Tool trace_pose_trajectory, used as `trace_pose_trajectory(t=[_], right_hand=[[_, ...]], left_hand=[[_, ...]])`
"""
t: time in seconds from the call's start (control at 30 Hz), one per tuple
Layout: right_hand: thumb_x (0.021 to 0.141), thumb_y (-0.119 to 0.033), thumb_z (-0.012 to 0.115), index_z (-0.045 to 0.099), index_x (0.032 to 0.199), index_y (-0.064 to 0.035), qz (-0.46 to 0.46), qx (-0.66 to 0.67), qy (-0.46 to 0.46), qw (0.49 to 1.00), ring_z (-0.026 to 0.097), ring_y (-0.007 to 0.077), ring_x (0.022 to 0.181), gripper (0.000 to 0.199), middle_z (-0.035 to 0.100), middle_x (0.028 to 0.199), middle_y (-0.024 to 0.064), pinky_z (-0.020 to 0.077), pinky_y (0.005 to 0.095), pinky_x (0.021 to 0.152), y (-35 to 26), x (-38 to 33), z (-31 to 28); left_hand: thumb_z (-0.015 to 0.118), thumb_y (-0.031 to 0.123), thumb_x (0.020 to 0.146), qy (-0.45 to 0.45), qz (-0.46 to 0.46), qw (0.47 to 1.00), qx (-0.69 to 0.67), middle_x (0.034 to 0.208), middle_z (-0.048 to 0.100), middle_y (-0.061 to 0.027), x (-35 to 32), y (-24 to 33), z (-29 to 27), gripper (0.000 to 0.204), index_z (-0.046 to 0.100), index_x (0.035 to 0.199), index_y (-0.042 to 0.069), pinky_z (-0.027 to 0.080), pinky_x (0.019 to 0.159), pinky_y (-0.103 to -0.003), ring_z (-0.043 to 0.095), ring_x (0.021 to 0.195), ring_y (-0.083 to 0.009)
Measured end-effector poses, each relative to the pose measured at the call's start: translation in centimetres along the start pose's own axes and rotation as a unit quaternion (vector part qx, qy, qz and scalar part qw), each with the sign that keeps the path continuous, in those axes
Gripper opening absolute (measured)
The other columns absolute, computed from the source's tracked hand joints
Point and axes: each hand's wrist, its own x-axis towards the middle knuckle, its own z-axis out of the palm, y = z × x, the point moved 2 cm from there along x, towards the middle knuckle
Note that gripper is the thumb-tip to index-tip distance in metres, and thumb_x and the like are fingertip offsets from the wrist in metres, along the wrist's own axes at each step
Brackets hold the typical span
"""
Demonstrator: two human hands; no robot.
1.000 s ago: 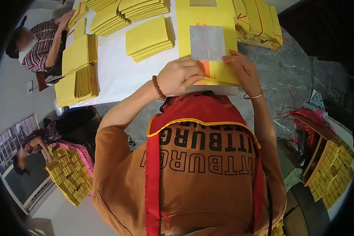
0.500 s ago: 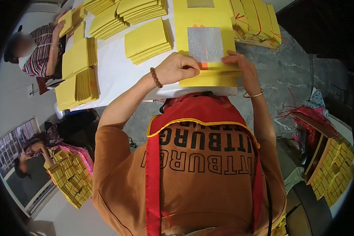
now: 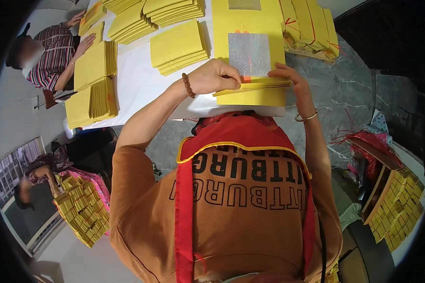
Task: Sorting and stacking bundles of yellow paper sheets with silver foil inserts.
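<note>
A stack of yellow paper (image 3: 222, 42) with silvery rectangular patches lies at the near edge of the white table, its near part turned up into a narrow raised fold (image 3: 250, 96). My left hand (image 3: 217, 78) pinches the left part of this fold between thumb and bent fingers. At the right end, my right hand (image 3: 295, 85) grips the fold, its fingers reaching over onto the sheet beside the silver patch (image 3: 249, 54). The right thumb is hidden behind the paper.
Folded yellow paper bundles (image 3: 179, 47) stand on the white table (image 3: 132, 80) to the left. Red-tied bundles (image 3: 311, 28) lie at the far right. A co-worker in stripes (image 3: 56, 52) handles yellow paper at the far left. More yellow stacks (image 3: 399, 207) stand at lower right.
My hands stay on the paper, with the fold's left end now slightly lifted and slanted. The striped co-worker's hands have moved apart, one now resting on a nearer bundle.
</note>
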Motion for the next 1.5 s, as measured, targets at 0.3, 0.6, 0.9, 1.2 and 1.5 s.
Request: trace_pose_trajectory(t=[0.3,0.6,0.9,1.2,1.5], right_hand=[[0.077,-0.058,0.050,0.061,0.106,-0.0044,0.003,-0.006,-0.011,1.000,0.045,0.0281,0.121,0.062,0.063,0.107,0.0094,0.0338,0.0388,0.099,0.0,0.2,-0.4],[0.074,-0.007,0.066,0.063,0.098,-0.0047,-0.022,-0.084,0.006,0.996,0.051,0.0263,0.113,0.025,0.064,0.104,0.0076,0.0398,0.0382,0.093,0.6,0.2,0.2],[0.072,-0.008,0.066,0.064,0.092,-0.0081,-0.087,-0.127,0.033,0.988,0.054,0.0242,0.111,0.020,0.063,0.107,0.0063,0.0376,0.0344,0.090,-1.7,0.5,-0.3],[0.078,-0.016,0.065,0.063,0.099,-0.0092,0.015,-0.190,-0.038,0.981,0.059,0.0210,0.098,0.023,0.064,0.103,0.0073,0.0400,0.0333,0.082,-1.6,-0.3,-0.1],[0.082,-0.009,0.061,0.043,0.129,-0.0054,0.144,0.063,0.131,0.979,0.058,0.0106,0.082,0.051,0.063,0.096,0.0076,0.0462,0.0228,0.070,-1.5,2.0,1.8]], left_hand=[[0.060,0.009,0.080,-0.008,0.003,1.000,0.015,0.070,0.060,0.0020,0.3,0.0,-0.2,0.011,0.064,0.084,-0.001,0.041,0.061,-0.021,0.049,0.066,-0.0037],[0.067,0.020,0.077,0.039,0.129,0.979,0.153,0.095,0.061,-0.0063,-1.4,1.2,-0.5,0.029,0.063,0.101,0.004,0.044,0.075,-0.028,0.054,0.086,-0.0159],[0.058,0.007,0.071,0.258,0.221,0.773,0.536,0.107,0.058,-0.0084,-3.6,-0.2,0.0,0.040,0.060,0.111,0.011,0.044,0.080,-0.036,0.053,0.098,-0.0264],[0.056,0.019,0.086,0.275,0.157,0.923,0.221,0.073,0.056,-0.0137,-3.8,-0.9,0.9,0.021,0.060,0.094,0.001,0.043,0.061,-0.035,0.052,0.068,-0.0267],[0.060,0.016,0.083,0.266,-0.038,0.951,-0.151,0.067,0.056,0.0004,-1.1,-3.4,0.0,0.018,0.062,0.082,-0.002,0.038,0.054,-0.025,0.045,0.059,-0.0065]])
